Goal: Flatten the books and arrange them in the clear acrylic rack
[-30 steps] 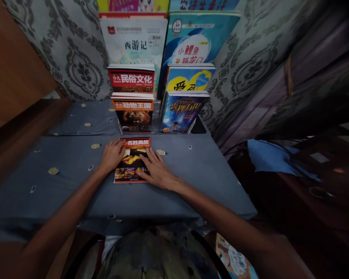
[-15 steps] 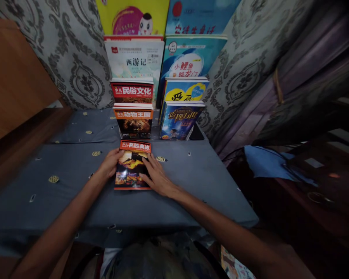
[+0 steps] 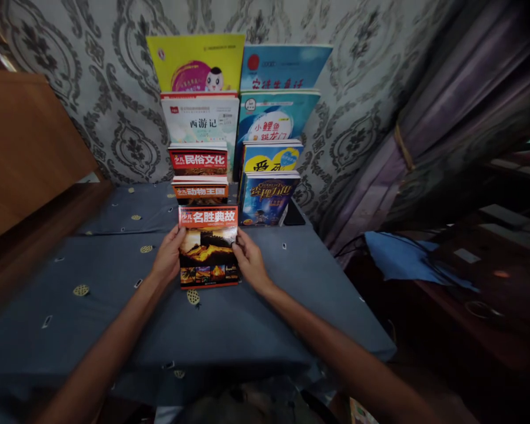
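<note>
Head view: both hands hold one book (image 3: 208, 246), orange-red title band on top, a landscape photo w/ a wall across hills below. Left hand (image 3: 170, 256) grips its left edge, thumb on the cover and the other fingers hidden behind; right hand (image 3: 250, 261) grips the right edge the same way. So both are clamped on the book, one per side.

Change vs half a sec ago: the book lay flat on the blue-grey tablecloth (image 3: 92, 277) w/ palms pressing on it; now it's tipped up toward the camera, lower edge near the cloth at centre frame (can't tell if it touches). Its top edge now overlaps the front book of the left stack (image 3: 199, 190), hiding most of that cover. My read: the book has gone from resting to being carried, and it sits right in front of the tiered display, so the lift looks tied to that rack.

Behind, centre to upper centre of frame: two columns of books stepped upward, red-banded ones on the left, a dark blue fantasy cover (image 3: 265, 198) front right, a yellow cover (image 3: 197, 62) at top. Patterned grey curtain (image 3: 357, 118) backs it all; wood panel (image 3: 26, 147) at left edge.
</note>
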A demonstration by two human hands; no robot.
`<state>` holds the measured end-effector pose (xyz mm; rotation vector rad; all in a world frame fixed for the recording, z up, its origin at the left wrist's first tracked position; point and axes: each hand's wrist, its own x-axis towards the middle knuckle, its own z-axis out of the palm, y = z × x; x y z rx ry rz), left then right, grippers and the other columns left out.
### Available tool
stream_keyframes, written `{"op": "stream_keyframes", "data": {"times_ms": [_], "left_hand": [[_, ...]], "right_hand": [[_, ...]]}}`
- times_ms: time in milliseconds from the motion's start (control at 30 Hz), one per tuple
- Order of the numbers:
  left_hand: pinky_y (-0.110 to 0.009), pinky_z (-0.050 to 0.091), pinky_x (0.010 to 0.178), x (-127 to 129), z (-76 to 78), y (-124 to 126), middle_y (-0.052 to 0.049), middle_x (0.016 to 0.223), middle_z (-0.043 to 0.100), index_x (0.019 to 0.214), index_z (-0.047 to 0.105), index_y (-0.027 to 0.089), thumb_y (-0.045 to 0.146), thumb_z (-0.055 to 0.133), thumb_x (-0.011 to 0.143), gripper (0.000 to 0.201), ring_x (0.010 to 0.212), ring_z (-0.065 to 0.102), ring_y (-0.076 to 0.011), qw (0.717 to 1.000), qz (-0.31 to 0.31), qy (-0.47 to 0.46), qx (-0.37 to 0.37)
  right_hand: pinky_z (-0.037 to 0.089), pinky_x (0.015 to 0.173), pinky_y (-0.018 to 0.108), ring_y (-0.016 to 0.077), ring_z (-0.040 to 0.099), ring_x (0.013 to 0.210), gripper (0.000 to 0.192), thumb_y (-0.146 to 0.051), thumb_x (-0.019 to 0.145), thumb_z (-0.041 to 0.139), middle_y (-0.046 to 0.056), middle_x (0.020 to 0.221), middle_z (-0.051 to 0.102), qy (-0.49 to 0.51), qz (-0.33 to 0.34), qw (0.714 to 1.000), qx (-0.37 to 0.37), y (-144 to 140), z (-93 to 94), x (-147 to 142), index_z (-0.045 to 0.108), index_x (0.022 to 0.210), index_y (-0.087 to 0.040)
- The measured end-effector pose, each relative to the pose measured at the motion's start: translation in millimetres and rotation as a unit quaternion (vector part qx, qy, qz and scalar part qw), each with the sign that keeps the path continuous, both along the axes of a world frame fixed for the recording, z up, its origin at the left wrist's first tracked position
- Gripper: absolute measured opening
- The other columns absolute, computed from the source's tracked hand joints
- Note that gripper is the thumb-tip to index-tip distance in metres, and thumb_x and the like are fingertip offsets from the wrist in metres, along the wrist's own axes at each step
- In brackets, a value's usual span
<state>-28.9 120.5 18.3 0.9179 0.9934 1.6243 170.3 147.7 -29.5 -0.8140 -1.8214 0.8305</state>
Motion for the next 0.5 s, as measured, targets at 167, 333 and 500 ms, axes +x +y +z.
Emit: {"op": "stream_keyframes", "data": {"times_ms": [167,333,500], "left_hand": [[-0.035,0.058,0.088,8,2.9,1,-0.007,0.094,0.079,0.096,0.072,0.016,0.071,0.07,0.072,0.06,0.099,0.073,-0.026,0.996,0.086,0.019,0.032],[-0.034,0.059,0.079,12,-8.9,-4,-0.007,0.084,0.078,0.089,0.074,0.014,0.082,0.062,0.069,0.072,0.087,0.075,-0.0264,0.992,0.105,0.07,-0.008],[-0.036,0.057,0.072,19,-18.2,-3,-0.007,0.072,0.074,0.076,0.072,0.015,0.084,0.066,0.061,0.071,0.079,0.072,-0.0275,0.985,0.145,0.075,-0.048]], "right_hand": [[0.046,0.109,0.044,0.0234,0.059,0.124,0.044,-0.038,0.1,0.043,0.011,0.135,0.061,0.128,0.008,0.991,-0.027,-6,14.4,-11,0.044,0.141,-0.023],[0.044,0.11,0.041,0.0239,0.056,0.125,0.046,-0.049,0.098,0.046,0.009,0.13,0.061,0.124,-0.033,0.99,-0.058,-21,-5.2,-15,0.045,0.136,-0.024],[0.037,0.116,0.045,0.0261,0.047,0.137,0.054,-0.055,0.094,0.049,0.01,0.145,0.052,0.096,-0.048,0.989,-0.107,-25,-27.4,-10,0.042,0.139,-0.025]]}}
